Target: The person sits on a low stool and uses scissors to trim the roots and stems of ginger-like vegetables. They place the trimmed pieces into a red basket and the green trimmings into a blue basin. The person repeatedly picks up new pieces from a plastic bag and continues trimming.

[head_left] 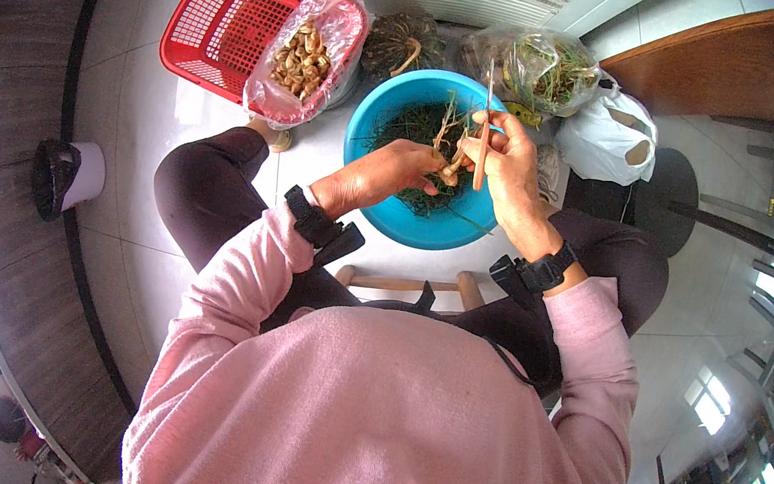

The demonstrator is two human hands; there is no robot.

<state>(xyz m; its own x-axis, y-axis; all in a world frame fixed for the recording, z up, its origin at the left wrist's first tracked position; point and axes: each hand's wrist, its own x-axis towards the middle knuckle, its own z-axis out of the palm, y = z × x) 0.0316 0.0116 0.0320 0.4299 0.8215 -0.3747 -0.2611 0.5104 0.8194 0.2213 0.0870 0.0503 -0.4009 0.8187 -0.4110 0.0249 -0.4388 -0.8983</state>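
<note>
Over a blue plastic basin (355,195) holding green leafy trimmings (406,123), both hands are close together. My left hand (410,166) grips a small brownish bulb with dry stalks (442,133) between thumb and fingers. In my right hand (510,159) are a pair of scissors or a similar cutting tool (485,132), with its blade upward, and another pale bulb with a stalk (451,174). To the left, a clear plastic bag (277,50) with several brown bulbs (301,65) lies in one end of a red plastic basket (211,81).
Behind the basin lie a dark ribbed pumpkin (403,43) and a clear bag of green stalks (550,74). A white plastic bag (604,143) stands to the right. A lined waste bin (85,175) is at the left cabinets. A wooden stool's rung (406,286) shows below the basin.
</note>
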